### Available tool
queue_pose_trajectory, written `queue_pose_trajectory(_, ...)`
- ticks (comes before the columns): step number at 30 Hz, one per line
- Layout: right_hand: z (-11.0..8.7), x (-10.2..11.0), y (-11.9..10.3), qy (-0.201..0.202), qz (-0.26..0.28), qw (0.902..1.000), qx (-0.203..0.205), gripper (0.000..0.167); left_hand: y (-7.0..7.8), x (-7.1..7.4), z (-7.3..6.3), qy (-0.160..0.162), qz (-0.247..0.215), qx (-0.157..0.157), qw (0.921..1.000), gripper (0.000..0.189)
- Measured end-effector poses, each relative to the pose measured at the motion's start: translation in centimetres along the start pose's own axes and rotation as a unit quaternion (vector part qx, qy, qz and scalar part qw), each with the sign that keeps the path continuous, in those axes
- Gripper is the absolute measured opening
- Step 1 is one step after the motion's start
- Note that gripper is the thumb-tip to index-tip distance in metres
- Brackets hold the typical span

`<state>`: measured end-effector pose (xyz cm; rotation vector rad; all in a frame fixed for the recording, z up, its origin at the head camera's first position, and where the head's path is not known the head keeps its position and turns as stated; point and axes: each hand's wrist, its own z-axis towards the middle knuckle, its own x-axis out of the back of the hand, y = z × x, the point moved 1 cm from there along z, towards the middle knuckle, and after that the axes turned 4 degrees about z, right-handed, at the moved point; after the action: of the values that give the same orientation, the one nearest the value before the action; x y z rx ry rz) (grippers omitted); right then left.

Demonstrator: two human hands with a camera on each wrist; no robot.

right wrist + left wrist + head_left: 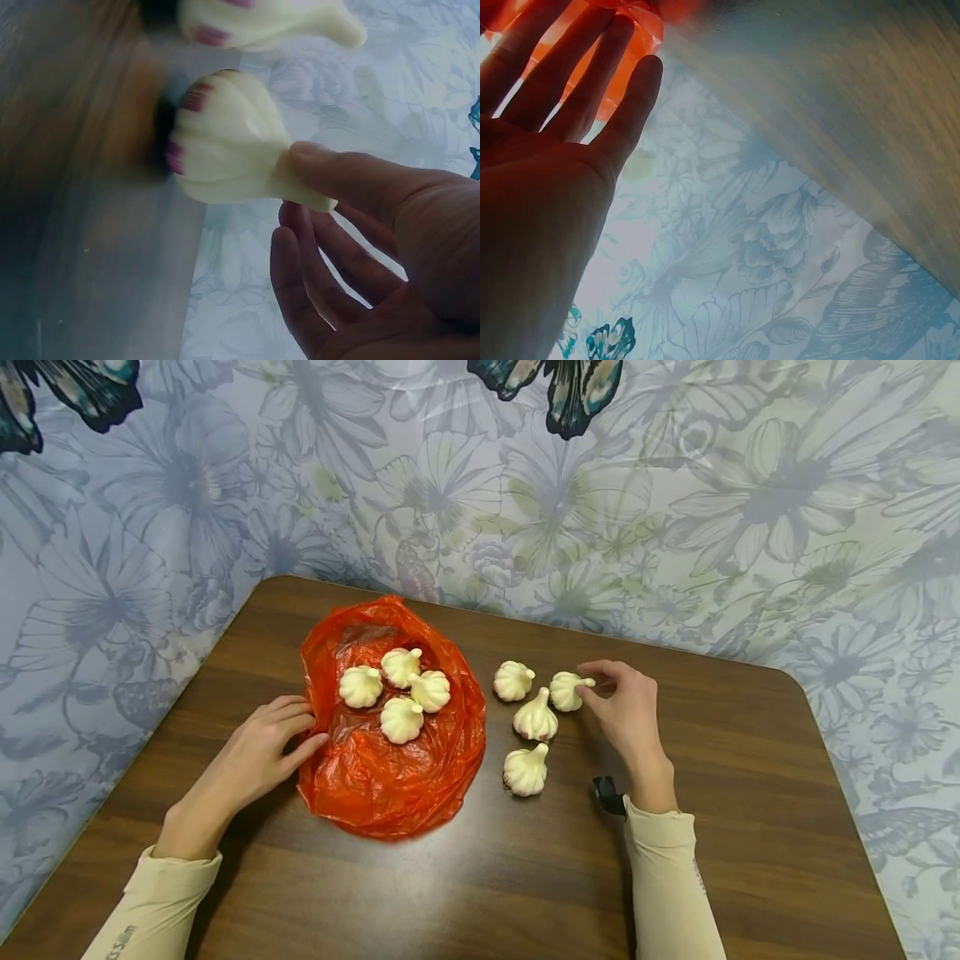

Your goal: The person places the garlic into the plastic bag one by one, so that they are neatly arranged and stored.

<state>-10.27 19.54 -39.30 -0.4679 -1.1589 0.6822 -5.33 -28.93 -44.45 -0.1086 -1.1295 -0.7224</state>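
Note:
My right hand (624,710) pinches the stem of a garlic bulb (567,692) between thumb and fingers. In the right wrist view this pale bulb (232,139) shows purple patches at its base, and the thumb (330,169) presses on the stem. My left hand (258,752) rests at the left edge of a red plastic bag (375,785), its fingers fairly straight against the film. In the left wrist view the fingers (634,105) reach the red film (641,22). Several garlic bulbs (401,720) lie together on the spread, rumpled bag.
Between the bag and my right hand, three more garlic bulbs stand on the brown wooden table (480,893): one at the back (513,681), one in the middle (536,717), one nearer (525,770). A wall with a floral pattern (442,485) rises behind the table's far edge.

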Motion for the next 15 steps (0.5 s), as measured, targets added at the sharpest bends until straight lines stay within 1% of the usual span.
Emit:
queue_pose_trajectory(6,0.05,0.04,0.39,0.024,-0.012,0.9996,-0.004,0.017,-0.08,-0.06,0.0,-0.006,0.0,0.002,1.0,0.022)
queue_pose_trajectory(10,0.18,0.2,0.32,0.043,-0.009,0.999,-0.006,0.016,-0.11,0.0,-0.04,-0.007,-0.001,0.003,1.0,0.022)
queue_pose_trajectory(15,0.2,0.72,-0.02,0.083,0.0,0.9965,-0.002,0.017,-0.15,0.01,0.06,-0.009,-0.001,0.001,1.0,0.022)
